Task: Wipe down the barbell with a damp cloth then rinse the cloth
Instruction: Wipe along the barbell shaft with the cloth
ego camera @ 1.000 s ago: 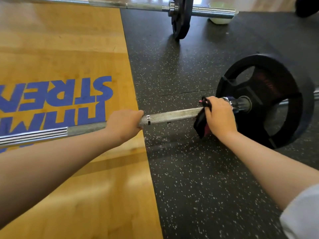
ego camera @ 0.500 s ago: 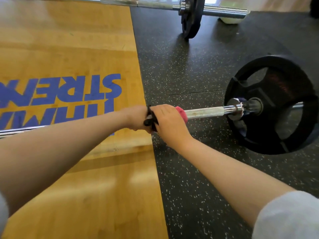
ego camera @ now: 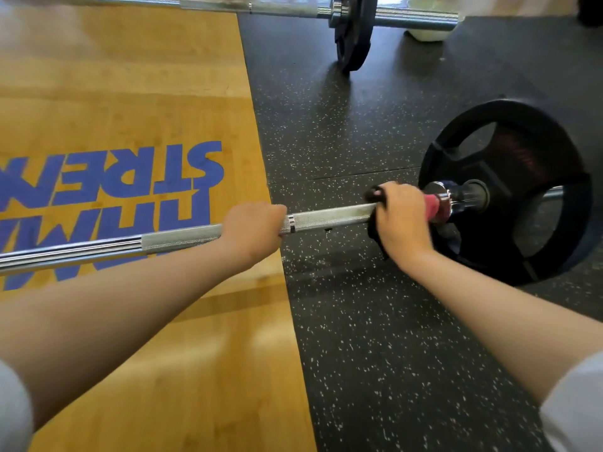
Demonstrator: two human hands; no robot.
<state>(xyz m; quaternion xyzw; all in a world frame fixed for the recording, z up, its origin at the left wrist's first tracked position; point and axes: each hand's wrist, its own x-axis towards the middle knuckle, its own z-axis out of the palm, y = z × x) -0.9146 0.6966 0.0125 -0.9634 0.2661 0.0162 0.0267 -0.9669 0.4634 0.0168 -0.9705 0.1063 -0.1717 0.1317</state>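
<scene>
Left grip: the left hand (ego camera: 253, 228) is curled over the knurled shaft of the barbell (ego camera: 329, 218), knuckles up, gripping bare metal where the wooden platform (ego camera: 130, 93) meets the rubber floor (ego camera: 359, 321).
Right grip: the right hand (ego camera: 403, 220) is wrapped round the shaft further right, with the cloth (ego camera: 431, 205) trapped between palm and bar.
Cloth: a pink bunch shows on the plate side of the hand, touching the chrome collar (ego camera: 443, 199); a black part sticks out on the other side and hangs below the hand.
Barbell position: it runs across the view from left to right, low over the floor, with its black weight plate (ego camera: 567, 223) standing on the rubber.
Hidden or unclear: the fingertips of both hands are tucked under the bar. The bar's left end is cut off by the frame edge. The right hand and cloth are slightly blurred, and whether the cloth is damp cannot be told.
Edges and room: a stretch of bare shaft separates the two hands. Speckled rubber floor lies between this bar and a second barbell (ego camera: 414, 19), well apart at the top. White sleeves (ego camera: 574, 406) show at the bottom corners.
</scene>
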